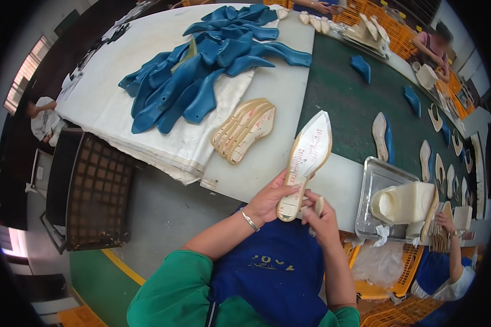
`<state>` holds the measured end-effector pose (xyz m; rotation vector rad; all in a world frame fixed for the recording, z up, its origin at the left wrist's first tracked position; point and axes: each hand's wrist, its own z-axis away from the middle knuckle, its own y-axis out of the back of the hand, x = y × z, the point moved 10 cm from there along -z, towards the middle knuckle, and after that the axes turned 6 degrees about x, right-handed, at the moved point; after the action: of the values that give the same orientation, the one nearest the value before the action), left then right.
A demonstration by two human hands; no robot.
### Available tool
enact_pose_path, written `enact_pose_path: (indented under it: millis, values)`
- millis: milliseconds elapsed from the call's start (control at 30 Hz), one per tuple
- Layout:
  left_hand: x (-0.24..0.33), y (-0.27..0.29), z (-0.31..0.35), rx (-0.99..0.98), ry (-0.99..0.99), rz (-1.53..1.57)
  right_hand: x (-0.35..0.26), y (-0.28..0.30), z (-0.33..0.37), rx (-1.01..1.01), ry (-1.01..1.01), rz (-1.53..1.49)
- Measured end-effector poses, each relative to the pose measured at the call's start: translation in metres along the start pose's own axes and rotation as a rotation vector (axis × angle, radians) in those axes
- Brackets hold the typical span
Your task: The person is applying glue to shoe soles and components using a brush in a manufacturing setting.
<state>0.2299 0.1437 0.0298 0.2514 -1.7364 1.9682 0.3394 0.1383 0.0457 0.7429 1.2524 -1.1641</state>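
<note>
The pale, red-printed shoe insole [309, 155] is held up just over the near edge of the white surface [341, 182], toe pointing away; the left grip [270, 200] is clamped on its heel half, thumb across the face. The right grip [321, 218] is curled beside the heel, a small pale item at its fingers; whether it pinches that or the insole, I cannot tell. A stack of insoles [244, 131] lies left, before the heaped blue shoe lasts [174, 87]. Rightward, a metal tray [367, 199] bearing a cream container [409, 200] blocks the surface; beyond runs a green belt [335, 87].
</note>
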Motion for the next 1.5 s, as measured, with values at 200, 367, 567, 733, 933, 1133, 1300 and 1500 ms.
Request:
enact_pose_path:
  millis: [200,367,567,733,933,1133,1300,1500]
  values:
    - [0.000,0.015,-0.003,0.031,-0.001,-0.029,0.024,-0.016,-0.008,-0.088,-0.175,-0.012]
    - [0.127,0.061,-0.008,0.308,-0.562,-1.274,0.018,0.006,-0.014,-0.004,-0.148,0.009]
    - [0.379,0.130,0.021,0.902,-1.123,-2.042,0.024,0.042,-0.010,0.049,-0.130,0.029]
    - [0.463,0.233,0.036,0.894,-0.445,-1.683,0.048,0.052,-0.005,0.040,-0.180,0.007]
    - [0.461,0.231,0.008,0.829,-0.469,-1.757,0.058,0.064,-0.005,0.118,-0.201,-0.037]
    - [0.445,0.175,0.001,0.859,-0.685,-1.605,0.057,0.070,-0.011,0.098,-0.187,-0.050]
    - [0.402,0.099,-0.037,0.711,-0.701,-1.358,0.062,0.082,-0.005,0.115,-0.171,-0.078]
    - [0.302,0.039,-0.133,0.394,-0.513,-1.489,0.061,0.088,0.008,0.115,-0.167,-0.129]
